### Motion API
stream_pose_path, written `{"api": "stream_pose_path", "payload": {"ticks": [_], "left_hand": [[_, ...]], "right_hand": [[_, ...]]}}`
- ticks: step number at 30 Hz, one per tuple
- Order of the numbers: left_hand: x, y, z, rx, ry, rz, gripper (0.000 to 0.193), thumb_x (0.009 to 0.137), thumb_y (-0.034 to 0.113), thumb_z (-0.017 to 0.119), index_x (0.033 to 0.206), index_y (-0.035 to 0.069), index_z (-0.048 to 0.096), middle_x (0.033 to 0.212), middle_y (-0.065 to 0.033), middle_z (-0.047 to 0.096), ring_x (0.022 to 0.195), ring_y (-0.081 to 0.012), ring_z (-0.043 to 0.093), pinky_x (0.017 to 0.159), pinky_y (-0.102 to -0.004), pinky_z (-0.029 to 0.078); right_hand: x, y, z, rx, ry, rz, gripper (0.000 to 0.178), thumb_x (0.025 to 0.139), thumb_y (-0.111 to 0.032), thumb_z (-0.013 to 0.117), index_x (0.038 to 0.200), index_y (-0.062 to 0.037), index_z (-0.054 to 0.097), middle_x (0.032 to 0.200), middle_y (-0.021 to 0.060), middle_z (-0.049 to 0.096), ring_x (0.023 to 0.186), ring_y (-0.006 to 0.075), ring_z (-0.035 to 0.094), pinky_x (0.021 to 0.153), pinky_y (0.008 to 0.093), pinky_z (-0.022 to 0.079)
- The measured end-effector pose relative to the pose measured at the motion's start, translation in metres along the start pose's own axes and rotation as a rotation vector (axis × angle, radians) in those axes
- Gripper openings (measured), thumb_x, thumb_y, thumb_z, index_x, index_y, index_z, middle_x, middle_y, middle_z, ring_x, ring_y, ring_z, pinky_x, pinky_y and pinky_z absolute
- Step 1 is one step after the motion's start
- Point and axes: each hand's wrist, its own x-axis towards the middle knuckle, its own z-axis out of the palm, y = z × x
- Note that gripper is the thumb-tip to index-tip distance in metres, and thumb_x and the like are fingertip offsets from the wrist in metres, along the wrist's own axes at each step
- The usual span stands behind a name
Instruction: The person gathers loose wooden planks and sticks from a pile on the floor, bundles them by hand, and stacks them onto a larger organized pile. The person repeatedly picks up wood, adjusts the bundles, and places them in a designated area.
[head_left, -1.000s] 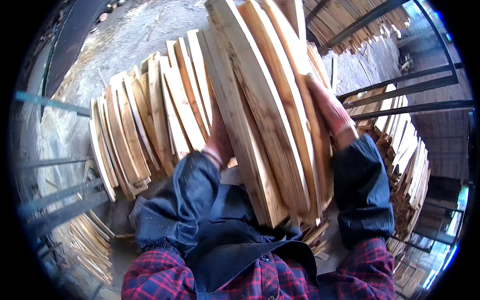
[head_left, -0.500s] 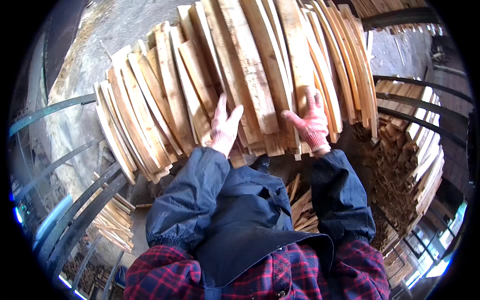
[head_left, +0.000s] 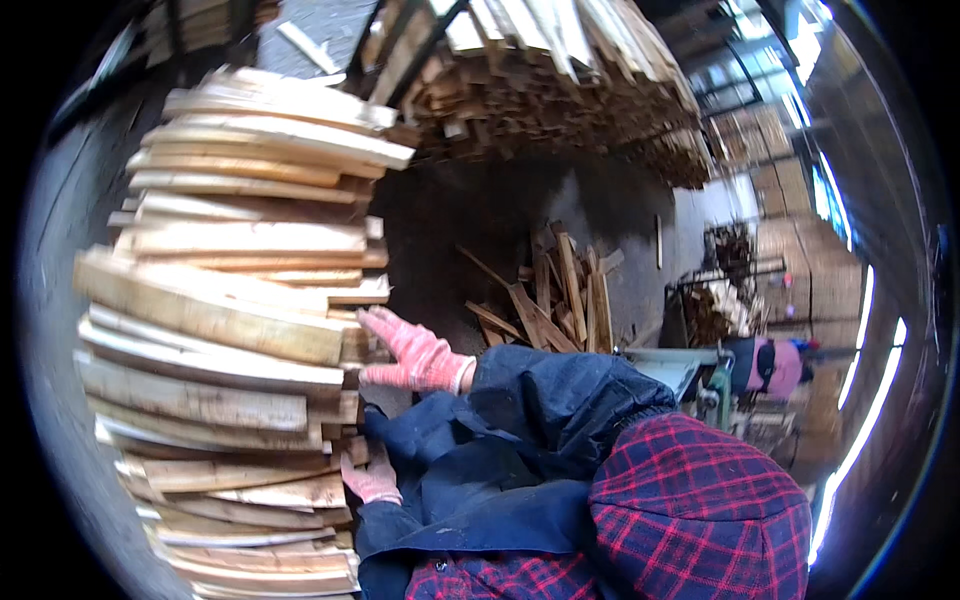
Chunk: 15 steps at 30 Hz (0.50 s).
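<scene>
A row of long, rough-sawn boards (head_left: 220, 290) fills the left side, their ends facing my body. My right hand (head_left: 420, 352), in a pink-and-white knit work glove, presses against the board ends with thumb and fingers spread, gripping nothing. Lower down, my left hand (head_left: 372, 478) in a matching glove rests at the ends of other boards. Its fingers and thumb are apart, though the fingertips are partly hidden against the wood. Dark blue sleeve covers and an apron (head_left: 450, 490) lie between the hands and my plaid shirt.
Loose wood scraps (head_left: 565, 300) lie heaped on the dark floor beyond my right arm. A large wood stack (head_left: 560, 120) on a metal frame stands at the top. A green machine (head_left: 690, 370) and a person in pink (head_left: 780, 368) are farther right.
The view has swung to the right, so the boards now lie at the left instead of ahead. Both hands have moved from the boards' faces to their near ends.
</scene>
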Motion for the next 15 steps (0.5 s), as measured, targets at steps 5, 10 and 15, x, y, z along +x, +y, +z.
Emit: {"api": "stream_pose_path", "payload": {"ticks": [5,10,15], "left_hand": [[0.027,0.053,-0.048,0.181,0.214,-0.074,0.049,0.093,0.032,0.051,0.126,-0.004,0.046,0.135,-0.0202,0.045,0.128,-0.0273,0.04,0.112,-0.0384,0.027],[0.043,0.12,-0.057,0.381,0.093,0.038,0.046,0.09,0.029,0.059,0.125,0.0,0.049,0.124,-0.0128,0.053,0.115,-0.0249,0.049,0.1,-0.0359,0.04],[-0.018,0.105,0.018,1.08,-0.267,0.043,0.045,0.087,0.036,0.064,0.119,0.005,0.054,0.106,-0.0102,0.06,0.097,-0.0245,0.056,0.092,-0.037,0.046]], "right_hand": [[-0.053,0.056,-0.02,0.049,-0.052,0.205,0.084,0.079,-0.055,0.063,0.142,-0.0061,0.036,0.142,0.0225,0.04,0.123,0.04,0.047,0.103,0.0431,0.04],[-0.114,0.137,-0.036,0.173,-0.118,0.469,0.063,0.081,-0.05,0.06,0.122,-0.0015,0.056,0.116,0.0226,0.061,0.112,0.0374,0.056,0.094,0.0423,0.045],[-0.186,0.209,-0.059,0.36,-0.212,0.596,0.069,0.085,-0.055,0.057,0.13,-0.0019,0.051,0.119,0.0227,0.06,0.114,0.0377,0.054,0.097,0.0434,0.043]]}}
